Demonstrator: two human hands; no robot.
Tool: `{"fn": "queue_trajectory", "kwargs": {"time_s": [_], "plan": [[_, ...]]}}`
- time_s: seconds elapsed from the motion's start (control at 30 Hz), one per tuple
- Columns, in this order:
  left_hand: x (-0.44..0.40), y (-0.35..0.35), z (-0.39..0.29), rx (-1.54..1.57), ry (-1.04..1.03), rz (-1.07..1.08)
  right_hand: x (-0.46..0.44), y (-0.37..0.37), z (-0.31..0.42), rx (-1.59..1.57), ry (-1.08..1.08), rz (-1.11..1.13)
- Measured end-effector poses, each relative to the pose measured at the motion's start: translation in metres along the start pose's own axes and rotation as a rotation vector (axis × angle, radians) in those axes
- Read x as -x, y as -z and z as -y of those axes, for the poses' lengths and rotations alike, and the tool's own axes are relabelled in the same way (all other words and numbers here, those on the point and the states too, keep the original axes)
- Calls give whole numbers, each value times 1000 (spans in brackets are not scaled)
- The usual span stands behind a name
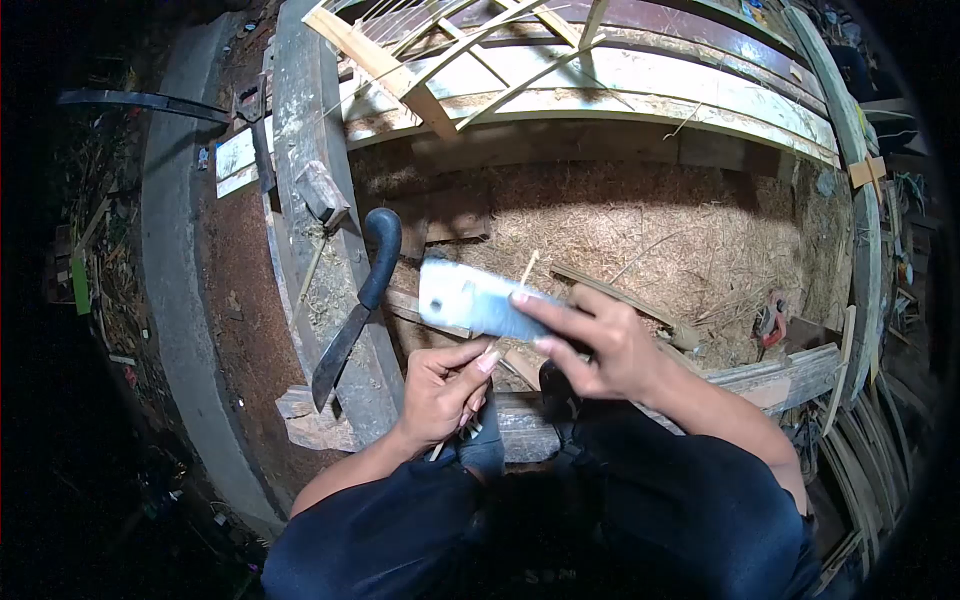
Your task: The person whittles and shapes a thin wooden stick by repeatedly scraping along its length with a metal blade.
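Note:
My right hand (pixel 610 340) is closed around one end of a broad, shiny metal blade with a hole near its far corner, like a cleaver (pixel 465 298). A thin wooden stick (pixel 531 262) shows above the blade's upper edge. My left hand (pixel 445 393) is closed in a pinch on the stick just below the blade. The blade crosses in front of the stick; whether they touch, I cannot tell. Left of my hands, a machete (pixel 345 345) with a curved black handle rests against a thick wooden beam (pixel 300 110).
Across the back lie long pale planks (pixel 600 85) with several thin wood strips (pixel 480 50) on top. Shavings cover the ground (pixel 630 235) inside the timber frame. A front beam (pixel 780 380) runs beside my knees. A red-handled tool (pixel 772 325) lies at the right.

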State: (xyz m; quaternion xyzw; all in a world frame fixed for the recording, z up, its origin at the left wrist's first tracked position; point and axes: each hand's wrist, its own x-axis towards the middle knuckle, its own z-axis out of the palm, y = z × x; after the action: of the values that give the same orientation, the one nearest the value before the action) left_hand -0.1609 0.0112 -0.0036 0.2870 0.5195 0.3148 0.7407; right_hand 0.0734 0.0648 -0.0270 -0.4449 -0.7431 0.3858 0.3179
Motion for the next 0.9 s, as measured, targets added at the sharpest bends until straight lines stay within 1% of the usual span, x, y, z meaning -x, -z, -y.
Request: {"fn": "queue_trajectory", "kwargs": {"time_s": [0.03, 0.07, 0.1, 0.17, 0.2, 0.23, 0.3, 0.33, 0.37, 0.43, 0.47, 0.6, 0.67, 0.7, 0.77, 0.8, 0.87, 0.9], "plan": [[2, 0, -1, -5, 5, 4, 2, -1, -5, 13, 5, -26], [4, 0, -2, -41, -24, 16, -3, 0, -23, -29, -166, -123], [5, -1, -3, -73, -59, 27, -7, 7, -27, -26, -161, -122], [2, -1, -3, -55, -58, 11, -13, 20, -24, 85, -142, -189], [1, 0, -5, -12, -19, -10, -12, 23, -10, 80, -220, -102], [0, 1, -7, 32, 17, -28, -9, 18, -7, 77, -222, -100], [-1, 2, -1, 39, 7, -3, -7, 12, -5, 10, -72, -162], [-2, 0, -1, 55, 9, -5, -7, 10, 0, -35, -10, -147], [-2, -1, -1, 66, 12, -8, -4, 7, 3, -36, -10, -146], [-3, 1, -2, 57, 17, -16, 2, -1, 4, -71, 24, -8], [-3, 2, -2, 52, 22, -25, 3, -3, 3, -40, 61, -11], [-2, 0, -3, 86, 40, -35, 5, 0, 8, 13, 48, -21], [-1, 2, 5, 105, -12, -66, 9, -2, 13, 89, 147, 128], [2, 0, 4, 64, 66, -124, 7, -2, 19, 105, 248, 134], [0, 0, 8, 60, -40, -82, 8, -2, 16, 164, 202, 161], [-2, -2, 0, 32, -27, -49, 6, -2, 12, 163, 201, 160], [-3, -4, -7, 10, -12, -21, 0, -1, 3, 187, 69, -105], [-2, -3, -2, 13, -16, -22, 2, -2, 5, 189, 74, -104]]}}
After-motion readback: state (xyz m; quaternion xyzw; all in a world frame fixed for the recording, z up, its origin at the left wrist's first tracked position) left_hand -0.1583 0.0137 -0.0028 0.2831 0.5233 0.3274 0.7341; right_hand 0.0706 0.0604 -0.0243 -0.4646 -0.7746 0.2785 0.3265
